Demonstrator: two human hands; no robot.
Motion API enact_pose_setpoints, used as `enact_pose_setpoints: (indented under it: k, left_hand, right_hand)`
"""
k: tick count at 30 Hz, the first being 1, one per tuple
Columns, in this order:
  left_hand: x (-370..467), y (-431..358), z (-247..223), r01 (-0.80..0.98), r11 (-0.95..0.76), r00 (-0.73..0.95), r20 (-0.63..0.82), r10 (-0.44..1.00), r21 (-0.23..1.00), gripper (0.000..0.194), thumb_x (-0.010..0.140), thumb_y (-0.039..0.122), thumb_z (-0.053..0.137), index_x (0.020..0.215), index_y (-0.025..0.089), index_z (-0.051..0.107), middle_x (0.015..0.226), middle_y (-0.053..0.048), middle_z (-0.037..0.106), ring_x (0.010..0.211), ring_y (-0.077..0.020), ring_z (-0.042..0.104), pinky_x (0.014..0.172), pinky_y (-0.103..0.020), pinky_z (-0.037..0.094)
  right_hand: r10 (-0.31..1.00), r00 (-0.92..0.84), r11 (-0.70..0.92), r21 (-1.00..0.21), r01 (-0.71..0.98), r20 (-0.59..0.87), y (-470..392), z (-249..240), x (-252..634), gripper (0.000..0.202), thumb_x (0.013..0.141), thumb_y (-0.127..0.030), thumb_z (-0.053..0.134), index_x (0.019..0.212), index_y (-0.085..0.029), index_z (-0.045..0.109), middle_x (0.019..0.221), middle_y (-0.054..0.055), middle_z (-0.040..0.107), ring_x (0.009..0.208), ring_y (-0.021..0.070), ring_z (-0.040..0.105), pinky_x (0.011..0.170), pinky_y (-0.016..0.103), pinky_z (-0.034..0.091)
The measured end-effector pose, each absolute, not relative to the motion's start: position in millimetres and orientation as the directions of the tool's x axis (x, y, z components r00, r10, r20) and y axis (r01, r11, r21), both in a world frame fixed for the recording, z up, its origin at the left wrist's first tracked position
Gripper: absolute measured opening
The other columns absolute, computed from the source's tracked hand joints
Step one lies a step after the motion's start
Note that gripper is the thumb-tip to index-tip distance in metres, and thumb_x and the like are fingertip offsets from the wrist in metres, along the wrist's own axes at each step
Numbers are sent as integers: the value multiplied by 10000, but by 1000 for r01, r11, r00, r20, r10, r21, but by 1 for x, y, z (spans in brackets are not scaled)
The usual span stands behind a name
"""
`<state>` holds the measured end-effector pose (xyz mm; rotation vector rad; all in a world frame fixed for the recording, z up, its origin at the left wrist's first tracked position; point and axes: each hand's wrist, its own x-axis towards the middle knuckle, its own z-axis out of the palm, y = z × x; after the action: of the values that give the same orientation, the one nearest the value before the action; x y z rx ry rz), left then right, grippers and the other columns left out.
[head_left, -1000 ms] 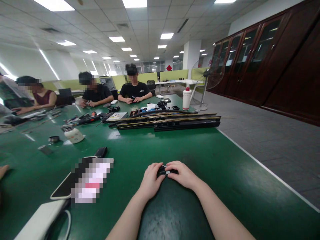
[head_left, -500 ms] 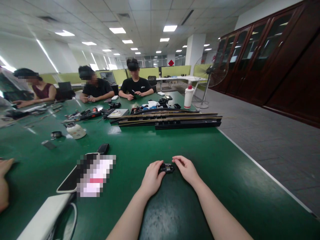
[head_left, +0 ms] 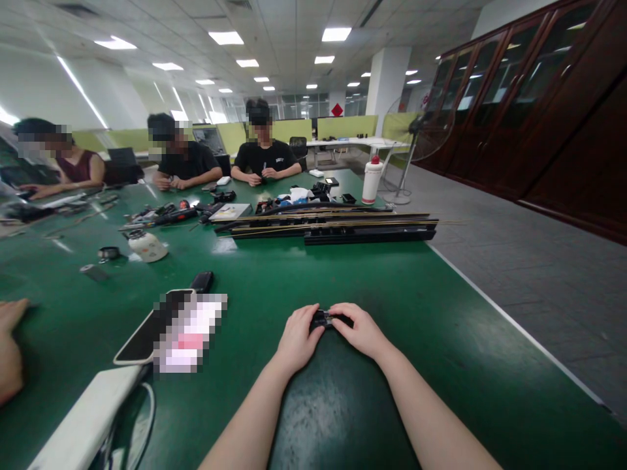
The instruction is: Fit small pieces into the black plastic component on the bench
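Note:
A small black part with metallic-looking bits on top point(head_left: 322, 318) lies low over the green table point(head_left: 372, 274), between my two hands. My left hand point(head_left: 300, 334) grips its left end, with the thumb in front and the fingers behind. Around the right end curls my right hand point(head_left: 360, 329), its thumb and fingertips on the part. Much of the part is covered by my fingers, so its exact kind does not show.
Long black rails with thin brass-coloured rods point(head_left: 343, 228) lie across the table ahead. To the left are a phone point(head_left: 147, 336), a white box with a cable point(head_left: 83, 418) and a cream jar point(head_left: 147, 247). Another person's hand point(head_left: 12, 316) rests at the left edge. Several people sit beyond.
My right hand has moved left and closed onto the right end of the black part. My left hand stays on its left end. The view has tilted down slightly.

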<state>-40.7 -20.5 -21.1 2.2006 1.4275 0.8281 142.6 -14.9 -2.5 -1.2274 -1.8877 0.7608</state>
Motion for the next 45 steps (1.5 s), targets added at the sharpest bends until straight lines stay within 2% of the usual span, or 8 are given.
enact_pose_setpoints:
  k: [5,11,24,32,39,45]
  left_hand:
    - [-40,-21,-22,708,-419,316,277,908,568,432,793,248,531,1214,191,452,1185,-93,522,1119,-218,446,960,-411,358]
    - [-40,-22,-21,727,-420,324,268,907,543,416,803,285,523,1205,195,464,1138,-87,534,1084,-216,461,942,-400,366]
    - [-39,-23,-20,731,-421,324,269,907,537,453,780,229,538,1220,196,434,1187,-93,506,1123,-227,436,956,-416,357]
    - [-39,-24,-15,719,-432,330,280,901,544,330,760,215,562,1082,203,495,1111,-66,546,1059,-220,464,922,-402,374]
    - [-40,-25,-15,714,-435,325,290,900,549,319,753,211,567,1064,201,494,1094,-60,552,1049,-217,473,920,-395,376]
    - [-39,-25,-14,712,-415,303,285,909,567,355,735,199,585,1078,191,494,1100,-70,560,1063,-220,476,931,-399,377]
  right_hand:
    - [906,-324,411,-747,523,272,-16,-3,143,254,704,-240,635,957,-238,659,1033,59,655,1001,205,564,918,396,414]
    - [912,-315,397,-750,529,262,-15,-4,142,231,699,-230,637,928,-241,667,1011,54,659,988,205,568,907,399,417]
    - [899,-351,419,-747,517,261,-15,-5,145,210,703,-204,625,910,-223,659,1021,62,654,991,198,567,908,383,418]
    - [900,-354,413,-761,500,255,-14,-5,144,198,710,-208,628,903,-239,659,1031,56,652,997,201,564,918,401,408]
    - [939,-280,304,-863,403,200,-13,-2,145,187,732,-243,603,910,-199,643,1066,72,634,1030,192,559,953,376,392]
    - [978,-176,159,-944,290,111,-8,-8,150,259,726,-307,609,958,-192,623,979,61,669,939,200,605,898,390,433]
